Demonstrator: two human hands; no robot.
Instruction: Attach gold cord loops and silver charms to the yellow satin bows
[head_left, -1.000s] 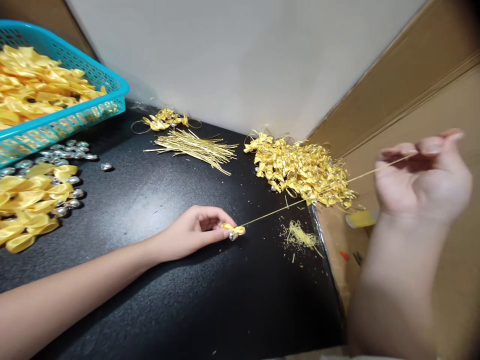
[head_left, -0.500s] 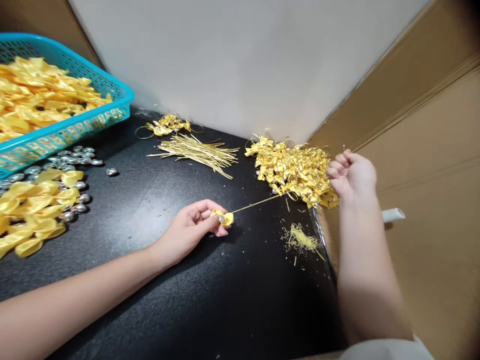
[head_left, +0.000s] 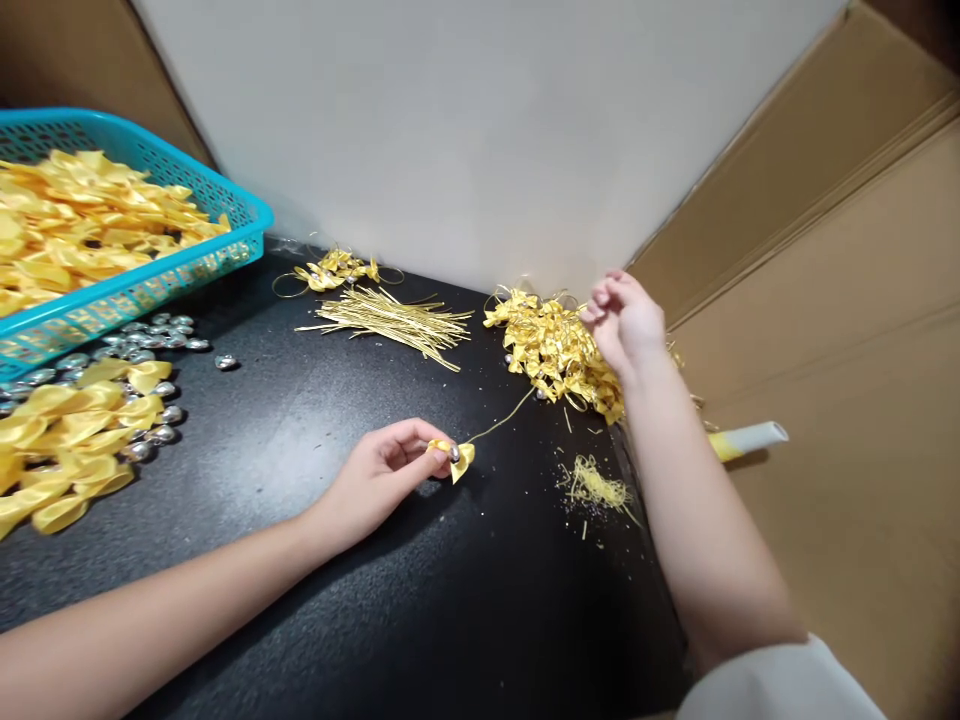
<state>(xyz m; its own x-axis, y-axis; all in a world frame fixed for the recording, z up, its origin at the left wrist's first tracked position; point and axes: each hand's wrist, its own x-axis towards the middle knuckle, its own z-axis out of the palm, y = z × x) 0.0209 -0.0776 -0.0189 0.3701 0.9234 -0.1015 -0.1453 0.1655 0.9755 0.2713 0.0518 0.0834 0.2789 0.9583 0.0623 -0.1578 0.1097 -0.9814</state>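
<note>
Pinched between thumb and fingers of my left hand (head_left: 394,465) is a yellow satin ribbon bow (head_left: 463,462) with a silver bead (head_left: 454,453) at its middle. A thin yellow cord (head_left: 502,421) runs from the bow in a slack curve, up and right, and is lost against a pile of finished bows (head_left: 551,345). My right hand (head_left: 626,315) is raised in front of that pile, fingers curled as if round the cord; the grip itself is hard to see. Gold tie strips (head_left: 397,325) lie in a bundle behind my left hand.
A turquoise basket (head_left: 259,218) heaped with yellow ribbon pieces stands at the left. Before it lie silver beads (head_left: 169,330) and loose ribbon loops (head_left: 75,440). Cord scraps (head_left: 596,485) lie near the table's right edge. A white wall (head_left: 450,130) and cardboard (head_left: 840,300) close off the back and right.
My right hand has moved left, toward my left hand. The cord, taut before, is now slack. The bow has tilted in my left fingers, and the view has shifted slightly.
</note>
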